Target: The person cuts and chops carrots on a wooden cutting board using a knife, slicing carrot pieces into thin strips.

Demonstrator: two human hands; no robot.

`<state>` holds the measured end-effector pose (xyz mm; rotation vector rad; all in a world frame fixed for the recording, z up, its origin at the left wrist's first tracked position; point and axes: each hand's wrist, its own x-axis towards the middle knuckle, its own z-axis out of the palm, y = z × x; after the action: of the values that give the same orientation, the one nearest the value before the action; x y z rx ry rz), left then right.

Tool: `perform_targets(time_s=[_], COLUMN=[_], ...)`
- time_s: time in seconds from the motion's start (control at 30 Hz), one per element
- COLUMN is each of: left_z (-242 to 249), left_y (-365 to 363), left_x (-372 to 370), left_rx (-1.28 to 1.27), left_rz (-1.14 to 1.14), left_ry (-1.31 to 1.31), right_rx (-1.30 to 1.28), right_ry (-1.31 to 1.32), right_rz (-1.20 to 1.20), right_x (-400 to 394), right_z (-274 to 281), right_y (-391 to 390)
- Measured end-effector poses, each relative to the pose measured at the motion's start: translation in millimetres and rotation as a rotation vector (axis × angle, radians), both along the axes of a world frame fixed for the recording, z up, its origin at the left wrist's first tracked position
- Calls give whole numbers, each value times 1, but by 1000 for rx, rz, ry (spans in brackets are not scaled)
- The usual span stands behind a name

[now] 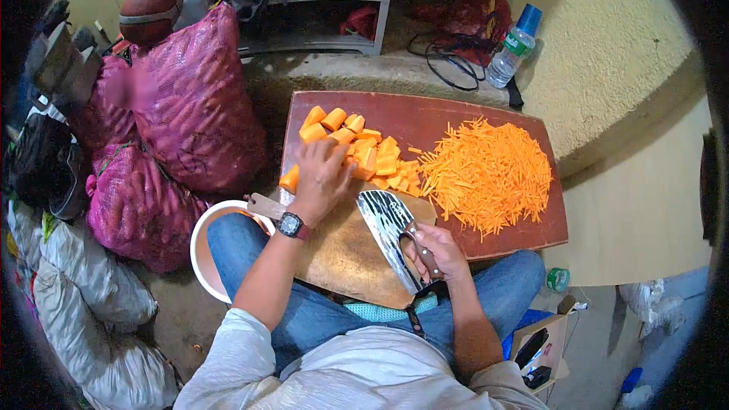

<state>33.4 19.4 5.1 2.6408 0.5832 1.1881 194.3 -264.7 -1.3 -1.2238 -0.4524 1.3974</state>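
Note:
My left hand (323,178), wearing a watch (289,223), reaches over the pile of orange carrot chunks (387,153). Its fingers are apart and touch the near left pieces; the fingertips are partly hidden among them. My right hand (439,254) is closed round the brown riveted handle of a broad kitchen knife (385,219). The knife's black-and-silver patterned blade lies over the wooden cutting board (334,258), pointing away to the left. To the right of the chunks, a large heap of thin carrot strips (490,175) covers part of the reddish-brown tabletop (410,108).
A white bucket (201,254) stands beside my left knee. Pink mesh sacks (190,106) fill the left side, with a basketball (150,11) on top. A water bottle (515,49) stands on the ledge behind. An open box (541,349) sits at lower right.

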Motion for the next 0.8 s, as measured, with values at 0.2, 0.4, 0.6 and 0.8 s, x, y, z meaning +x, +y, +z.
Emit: perform_targets(time_s=[0.2, 0.4, 0.6, 0.8], left_z=[9, 1, 0, 2], left_y=[-29, -22, -22, -19], left_x=[36, 65, 61, 54], left_rx=[-59, 55, -9, -111], left_rz=[-196, -164, -182, -169], left_ry=[46, 330, 248, 195], right_rx=[-36, -31, -17, -1], right_ry=[-12, -24, -82, -123], right_rz=[-5, -11, 32, 40], right_x=[-5, -8, -9, -9], right_z=[6, 7, 9, 8], right_y=[1, 2, 2, 4])
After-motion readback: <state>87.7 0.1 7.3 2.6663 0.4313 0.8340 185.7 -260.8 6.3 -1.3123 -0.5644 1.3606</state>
